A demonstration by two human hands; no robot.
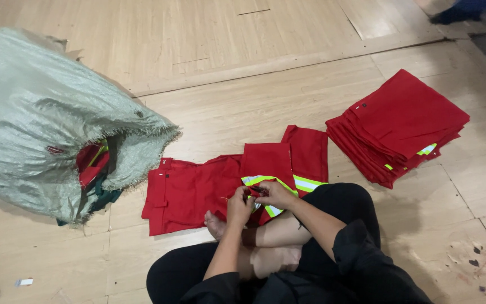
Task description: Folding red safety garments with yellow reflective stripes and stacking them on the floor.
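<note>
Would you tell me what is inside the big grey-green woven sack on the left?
Through the torn opening of the sack, red cloth with a yellow-green reflective stripe and some dark green fabric show. The sack's woven wall hides everything deeper inside.

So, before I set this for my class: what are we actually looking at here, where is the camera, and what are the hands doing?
There is no machine here. A person sits cross-legged on a wooden floor, and the single camera is worn on their head, looking down at their own arms and lap.

The left hand and right hand meet over a red garment with yellow and silver reflective stripes, spread in front of the knees. Both pinch the cloth near a stripe; a small dark thing seems to sit between the fingers, too small to identify.

To the right lies a neat stack of folded red garments. To the left slumps a large pale green woven sack, its mouth open, with more red cloth inside.
</note>
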